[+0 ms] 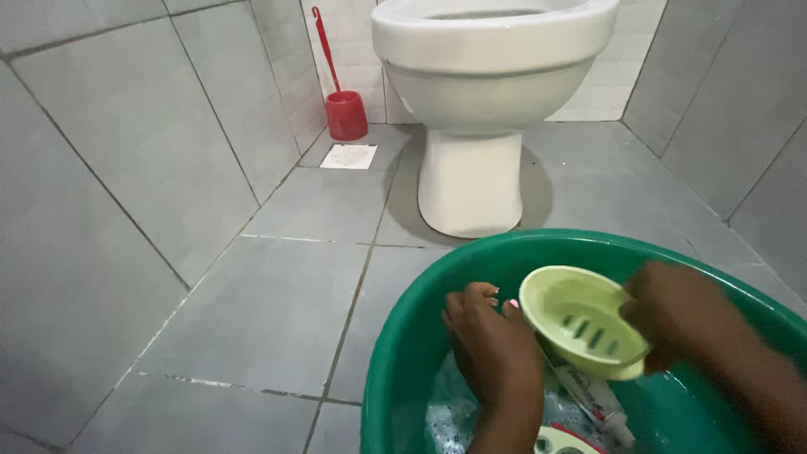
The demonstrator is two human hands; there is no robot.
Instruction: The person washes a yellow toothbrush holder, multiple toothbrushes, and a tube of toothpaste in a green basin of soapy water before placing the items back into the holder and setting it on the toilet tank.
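A: Right hand [672,311] first: its grip is closed on the rim of the pale green soap dish [584,319], pinching the edge nearest that arm. The dish is tilted up on its side, slotted bottom facing the camera, held above the water.

B: And the left hand [492,349]?

A: Just to the left of the dish, fingers curled down and loosely bent, fingertips close against the dish's left rim. I cannot tell if they actually touch it; that grip looks narrow, and I see nothing held in it.

B: So which way does the dish lie?

A: Its long axis runs left to right between the two hands, slightly dropping toward the right. The right hand carries it; the left is just beside it.

B: What's around them?

A: Both hands sit inside a big green basin [403,336] holding soapy water. Below the dish lies a white tube [593,399] in the suds, and a small white-and-red round thing [565,440] shows at the bottom edge.

B: Further out?

A: Grey tiled floor [277,294], a white toilet [487,92] straight ahead, and a red toilet brush [345,105] in the corner, well apart from the basin.
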